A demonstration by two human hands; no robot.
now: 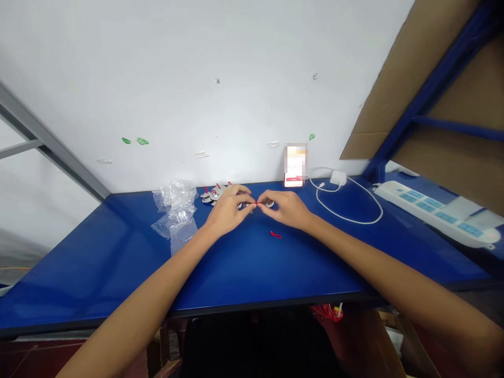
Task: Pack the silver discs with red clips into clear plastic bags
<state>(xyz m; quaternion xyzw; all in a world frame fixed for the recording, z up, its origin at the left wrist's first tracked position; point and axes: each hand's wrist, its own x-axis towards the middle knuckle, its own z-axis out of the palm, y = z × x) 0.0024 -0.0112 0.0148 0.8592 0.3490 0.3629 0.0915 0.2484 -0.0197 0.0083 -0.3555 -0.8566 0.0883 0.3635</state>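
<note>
Over the middle of the blue table, my left hand point(230, 209) and my right hand point(288, 208) meet fingertip to fingertip. Each pinches a thin red cord point(256, 203) between thumb and forefinger. A small shiny round piece point(270, 203) shows behind the right fingers; whether it hangs on the cord I cannot tell. Partly hidden behind my left hand lies a pile of silvery round tags point(216, 193), several with red loops. One loose red cord loop point(276, 235) lies on the table below my right hand.
Crumpled clear plastic bags point(178, 207) lie left of the tags. A lit phone point(295, 168) leans against the white wall. To the right are a white charger point(338, 178) with its cable point(364, 222) and a white power strip point(437, 214). The table's dark front edge point(271, 303) runs below my forearms.
</note>
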